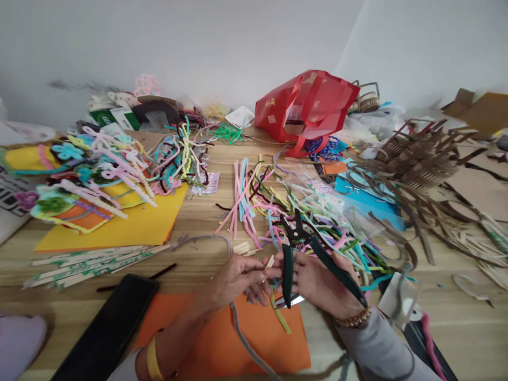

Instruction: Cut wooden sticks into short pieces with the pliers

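My left hand (240,278) has its thumb and fingers closed on short cut pieces of wooden stick (270,262). Palm up, my right hand (317,283) holds wire strippers (288,272) with dark green handles; the handles are spread and the jaws point away from me. The fingertips of both hands meet or nearly meet, and I cannot tell which. Just beyond the left hand lies a small pile of short stick pieces (244,247). Under the hands are an orange sheet (210,338), a grey pipe cleaner (248,341) and a yellow-green pipe cleaner (282,317).
Several long sticks in printed wrappers (99,264) and a black phone (113,323) lie left. Behind them, pipe-cleaner flower pieces (99,174) cover a yellow sheet (166,219). Loose pipe cleaners (238,198) fill the middle. A red bag (273,114) stands behind; brown woven baskets (420,159) stand right.
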The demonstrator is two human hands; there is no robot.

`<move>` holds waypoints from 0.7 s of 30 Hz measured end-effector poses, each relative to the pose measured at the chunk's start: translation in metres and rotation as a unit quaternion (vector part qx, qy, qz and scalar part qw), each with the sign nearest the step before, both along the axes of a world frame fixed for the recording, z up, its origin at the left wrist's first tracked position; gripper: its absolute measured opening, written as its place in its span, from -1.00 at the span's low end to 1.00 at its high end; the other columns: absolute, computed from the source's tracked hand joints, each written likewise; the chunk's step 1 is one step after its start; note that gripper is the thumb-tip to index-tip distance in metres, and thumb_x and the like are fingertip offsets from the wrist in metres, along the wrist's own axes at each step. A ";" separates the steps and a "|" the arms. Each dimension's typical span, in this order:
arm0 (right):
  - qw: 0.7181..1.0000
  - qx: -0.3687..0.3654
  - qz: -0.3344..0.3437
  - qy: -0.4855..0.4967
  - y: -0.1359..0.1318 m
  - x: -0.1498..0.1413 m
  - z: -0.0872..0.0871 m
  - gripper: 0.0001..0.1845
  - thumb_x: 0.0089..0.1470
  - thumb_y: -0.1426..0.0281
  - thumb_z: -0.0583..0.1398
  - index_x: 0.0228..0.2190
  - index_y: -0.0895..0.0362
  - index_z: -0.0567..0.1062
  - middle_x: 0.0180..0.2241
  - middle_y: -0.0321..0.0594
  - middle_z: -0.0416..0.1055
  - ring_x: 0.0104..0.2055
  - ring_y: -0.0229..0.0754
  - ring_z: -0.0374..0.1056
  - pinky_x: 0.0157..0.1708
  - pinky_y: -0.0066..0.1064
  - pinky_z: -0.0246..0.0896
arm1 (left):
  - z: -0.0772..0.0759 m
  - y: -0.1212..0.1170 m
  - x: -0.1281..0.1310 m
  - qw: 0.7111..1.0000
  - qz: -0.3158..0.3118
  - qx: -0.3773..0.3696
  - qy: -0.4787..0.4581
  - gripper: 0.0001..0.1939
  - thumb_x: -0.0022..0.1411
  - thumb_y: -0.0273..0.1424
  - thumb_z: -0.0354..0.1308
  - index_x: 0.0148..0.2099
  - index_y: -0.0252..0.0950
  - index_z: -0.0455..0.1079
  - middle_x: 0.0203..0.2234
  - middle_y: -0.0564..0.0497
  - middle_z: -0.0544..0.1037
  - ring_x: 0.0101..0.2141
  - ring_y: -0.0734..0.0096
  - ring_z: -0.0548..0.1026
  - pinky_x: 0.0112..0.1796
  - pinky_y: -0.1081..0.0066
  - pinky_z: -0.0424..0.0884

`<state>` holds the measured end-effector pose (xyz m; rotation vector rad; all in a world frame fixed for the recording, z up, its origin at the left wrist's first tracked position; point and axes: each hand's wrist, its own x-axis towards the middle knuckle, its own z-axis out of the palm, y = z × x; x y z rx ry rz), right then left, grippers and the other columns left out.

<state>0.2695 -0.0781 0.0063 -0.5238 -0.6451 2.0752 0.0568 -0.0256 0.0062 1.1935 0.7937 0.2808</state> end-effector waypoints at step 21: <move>1.000 -0.009 -0.009 0.014 -0.001 -0.004 0.001 -0.25 -0.07 -0.10 0.12 -0.02 0.20 0.42 0.11 0.08 0.31 0.24 0.21 0.10 0.22 0.06 -0.16 | -0.010 0.000 0.001 0.997 0.006 0.073 0.024 -0.65 0.23 -0.18 0.05 -0.32 -0.38 0.45 -0.47 -0.09 0.61 -0.49 0.32 0.59 -0.53 0.52 0.36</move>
